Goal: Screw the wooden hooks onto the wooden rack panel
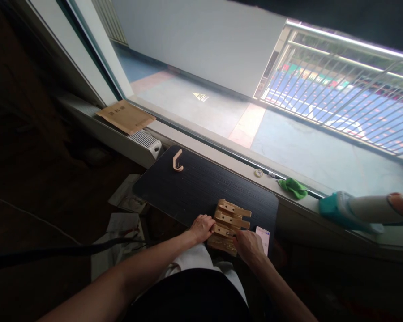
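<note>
Lower centre of frame: left hand at left edge of wooden block, right hand at lower right; fingers bent, grip unclear; phone beside right hand

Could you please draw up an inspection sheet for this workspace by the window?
Surface: dark tabletop against the sill.
Job's things: wooden assembly with parallel slats and dark holes; hooked wooden piece farther left.
Clutter: lit phone near the right hand; green cloth and small roll on the sill; papers below, to the left.
Grippers: bare hands; left hand at the assembly's left end, right hand at its near right; exact grip unclear.
Cables: thin pale line, probably a cord, at far left.
Surroundings: brown envelope by the window; metal railing outside.
</note>
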`<action>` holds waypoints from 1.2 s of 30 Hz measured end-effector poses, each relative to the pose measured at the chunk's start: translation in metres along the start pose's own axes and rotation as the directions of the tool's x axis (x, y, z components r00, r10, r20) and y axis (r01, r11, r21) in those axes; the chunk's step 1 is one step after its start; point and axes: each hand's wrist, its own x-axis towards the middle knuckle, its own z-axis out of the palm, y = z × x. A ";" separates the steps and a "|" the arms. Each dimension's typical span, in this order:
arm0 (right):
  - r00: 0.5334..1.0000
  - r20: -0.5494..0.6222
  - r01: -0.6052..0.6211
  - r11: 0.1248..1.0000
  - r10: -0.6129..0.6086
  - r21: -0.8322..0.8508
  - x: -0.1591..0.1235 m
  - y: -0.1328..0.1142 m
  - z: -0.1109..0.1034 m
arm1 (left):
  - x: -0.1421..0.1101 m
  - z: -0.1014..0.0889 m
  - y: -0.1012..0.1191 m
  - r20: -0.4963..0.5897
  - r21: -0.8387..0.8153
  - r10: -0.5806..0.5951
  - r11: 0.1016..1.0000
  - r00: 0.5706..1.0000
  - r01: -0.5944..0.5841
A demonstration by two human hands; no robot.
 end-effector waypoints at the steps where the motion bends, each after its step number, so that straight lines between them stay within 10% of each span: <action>1: 1.000 0.005 -0.002 1.000 0.002 -0.001 0.000 0.000 -0.001 | -0.002 -0.001 0.001 -0.001 -0.004 -0.017 1.000 1.000 0.017; 10: 1.000 -0.008 0.016 1.000 -0.016 0.013 0.001 0.004 0.003 | -0.014 -0.026 0.022 -0.204 0.038 0.179 0.984 0.962 -0.175; 20: 1.000 0.007 0.004 1.000 -0.005 0.018 -0.001 -0.002 -0.003 | 0.024 -0.009 0.037 0.110 -0.014 0.197 0.980 0.974 -0.197; 36: 0.999 0.028 0.022 1.000 -0.022 -0.018 -0.002 -0.006 -0.004 | 0.029 0.007 0.051 0.040 -0.028 0.104 0.994 0.994 -0.103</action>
